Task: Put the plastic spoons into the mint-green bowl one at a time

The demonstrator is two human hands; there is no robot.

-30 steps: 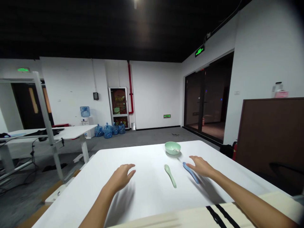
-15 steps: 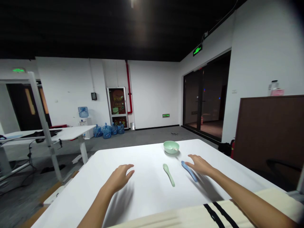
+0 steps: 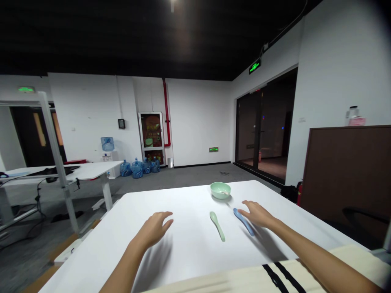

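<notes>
My left hand hovers above the left part of the white table, thumb and fingers apart, holding nothing. Over on the right, my right hand is also open, with its thumb right by a blue spoon; whether they touch I cannot tell. A pale green spoon lies flat between the two hands, bowl end away from me. Behind the spoons stands a green bowl with a light-coloured spoon inside, partly hidden by the rim.
Cream fabric with black stripes covers the near edge. To the left stands another white table with cables and a metal post. Several blue water bottles stand by the far wall. A brown cabinet is at the right.
</notes>
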